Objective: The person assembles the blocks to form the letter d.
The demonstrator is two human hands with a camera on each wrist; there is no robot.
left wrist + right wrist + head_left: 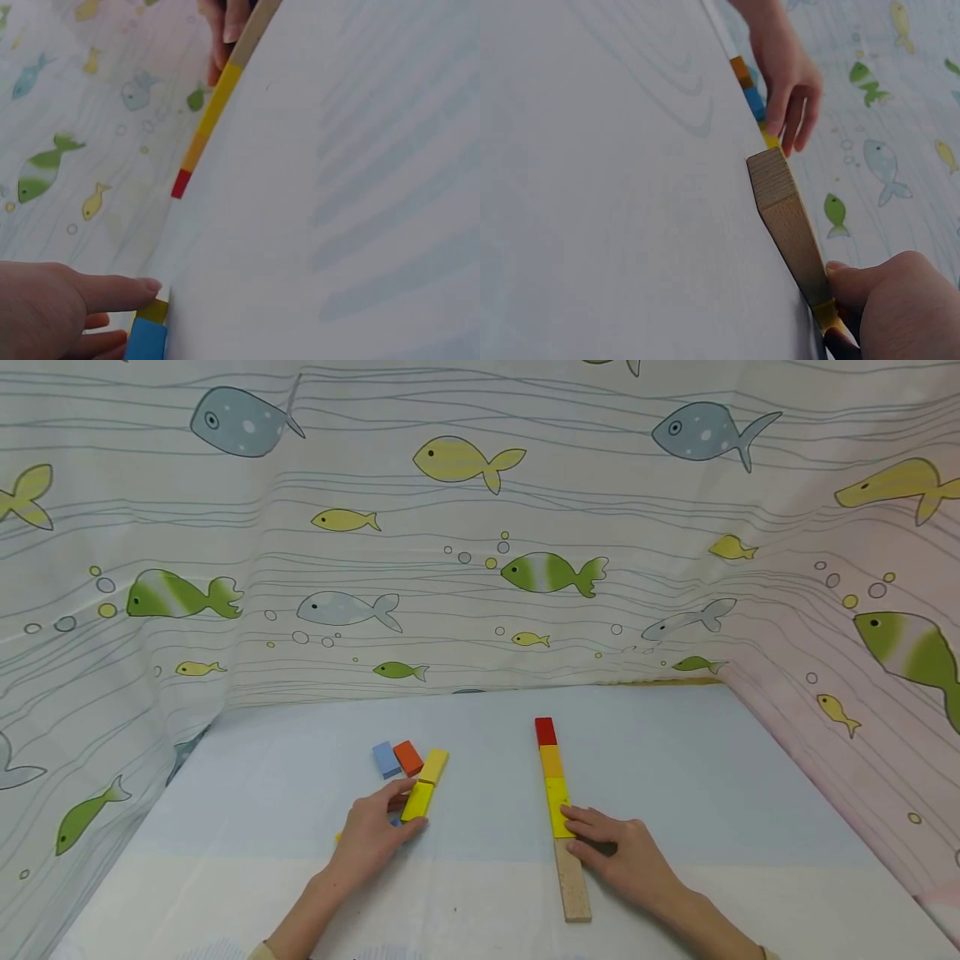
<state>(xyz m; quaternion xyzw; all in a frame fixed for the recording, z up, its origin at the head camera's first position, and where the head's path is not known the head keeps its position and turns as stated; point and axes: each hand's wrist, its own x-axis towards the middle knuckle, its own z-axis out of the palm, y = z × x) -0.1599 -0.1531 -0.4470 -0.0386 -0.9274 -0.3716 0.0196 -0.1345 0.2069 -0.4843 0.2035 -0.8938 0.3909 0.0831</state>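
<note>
Across the white tabletop (pixel 487 885), touching with a loose right hand (pixel 630 860), pinching with a part-closed left hand (pixel 371 831): respectively, the bare-wood plank (pixel 572 887) with adjoining long yellow block (pixel 556 797); farther left, the short yellow block (pixel 417 802). Best nudge gently, squarely!

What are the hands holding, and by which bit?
The left hand seems to pinch a small yellow block, thumb at its near end. The right hand touches the long yellow block near the wooden block; its hold can't be told.
</note>
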